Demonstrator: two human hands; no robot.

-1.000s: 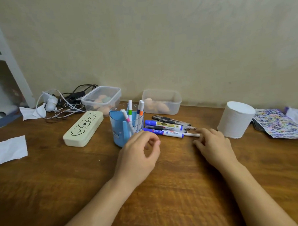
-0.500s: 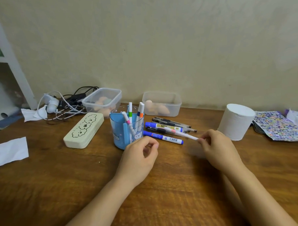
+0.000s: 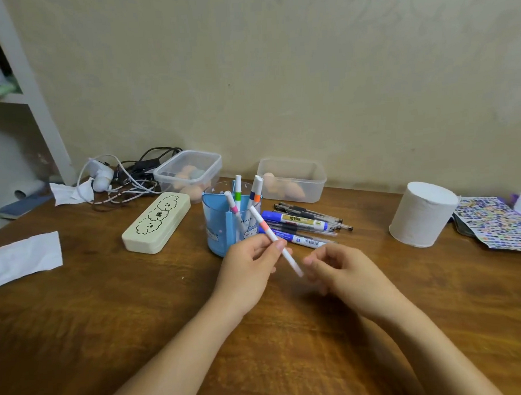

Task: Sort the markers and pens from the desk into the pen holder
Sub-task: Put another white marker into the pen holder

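While both forearms reach in over the wooden desk (image 3: 116,332), the left hand (image 3: 244,272) pinches a thin white marker (image 3: 274,240) between thumb and fingertips, gripping it around the middle. That marker slants, its upper end with a pink band pointing up and left toward the pen holder (image 3: 222,229), its lower end dipping toward the right hand (image 3: 343,274). And the right hand sits just beside that lower tip, fingers loosely curled and apart, holding nothing; it looks a little blurred, and whether a fingertip touches the marker I cannot tell.

Just past the left hand stands the blue pen holder, upright, with three white markers already leaning inside it: one banded pink (image 3: 231,202), one green (image 3: 237,188), one orange (image 3: 255,191). Right of the holder, a small pile of pens (image 3: 310,214) and two blue-capped markers (image 3: 296,221) lies flat on the desk, close together.

Left of the holder lies a cream pencil case (image 3: 157,222) with cloud drawings on its lid, and further left a sheet of white paper (image 3: 20,258). Off to the right, a white paper roll (image 3: 422,215) stands on end, with a colourful patterned sheet (image 3: 496,224) beside it.

Back by the wall (image 3: 278,77) sit two clear plastic boxes (image 3: 189,173) holding pale rounded items, and a tangle of cables (image 3: 124,179).
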